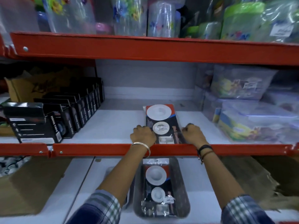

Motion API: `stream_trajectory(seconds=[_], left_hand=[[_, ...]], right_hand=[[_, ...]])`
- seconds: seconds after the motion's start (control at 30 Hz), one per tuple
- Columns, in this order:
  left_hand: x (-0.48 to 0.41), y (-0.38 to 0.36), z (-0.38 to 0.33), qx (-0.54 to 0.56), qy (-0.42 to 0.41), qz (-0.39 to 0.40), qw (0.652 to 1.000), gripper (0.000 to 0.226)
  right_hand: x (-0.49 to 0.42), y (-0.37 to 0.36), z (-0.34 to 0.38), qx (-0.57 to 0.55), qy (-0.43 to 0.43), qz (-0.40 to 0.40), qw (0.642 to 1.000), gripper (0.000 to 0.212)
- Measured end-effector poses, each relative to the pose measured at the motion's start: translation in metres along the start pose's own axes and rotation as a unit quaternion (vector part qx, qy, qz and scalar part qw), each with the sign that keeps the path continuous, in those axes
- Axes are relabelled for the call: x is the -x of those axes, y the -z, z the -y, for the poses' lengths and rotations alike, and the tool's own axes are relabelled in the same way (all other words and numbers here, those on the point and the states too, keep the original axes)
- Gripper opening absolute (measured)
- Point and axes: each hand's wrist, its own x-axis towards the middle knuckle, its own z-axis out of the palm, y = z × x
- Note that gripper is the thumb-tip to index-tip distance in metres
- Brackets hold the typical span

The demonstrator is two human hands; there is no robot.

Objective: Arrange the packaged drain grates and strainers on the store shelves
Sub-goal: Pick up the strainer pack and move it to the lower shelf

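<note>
A stack of packaged strainers (159, 113), black cards with white round strainers, lies flat on the white middle shelf (113, 120). My left hand (142, 134) grips the stack's left edge and my right hand (192, 133) grips its right edge, both near the front end. On the lower shelf, between my forearms, a metal tray (182, 188) holds another strainer package (157, 186).
A row of black boxes (64, 117) stands at the left of the middle shelf. Clear plastic containers (252, 117) fill its right side. The orange shelf rail (161, 150) runs under my wrists. Cardboard boxes (27, 183) sit lower left and lower right.
</note>
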Motion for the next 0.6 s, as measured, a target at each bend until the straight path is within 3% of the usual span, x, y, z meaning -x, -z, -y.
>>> stream_trajectory(seconds=[0.2, 0.33, 0.47, 0.6], left_hand=[[-0.017, 0.002, 0.002, 0.178, 0.059, 0.003, 0.982, 0.03], [-0.014, 0.014, -0.008, 0.366, 0.072, -0.016, 0.928, 0.016], [0.012, 0.036, -0.015, 0.528, 0.072, -0.037, 0.845, 0.026], [0.054, 0.043, 0.008, 0.561, 0.05, -0.015, 0.826, 0.011]], right_hand=[[-0.008, -0.002, 0.001, -0.064, 0.022, 0.008, 0.998, 0.041], [-0.007, 0.006, 0.007, -0.145, 0.033, 0.023, 0.989, 0.038], [0.011, 0.027, 0.016, -0.338, 0.048, 0.001, 0.94, 0.016], [0.059, 0.04, 0.019, -0.426, 0.098, 0.023, 0.899, 0.017]])
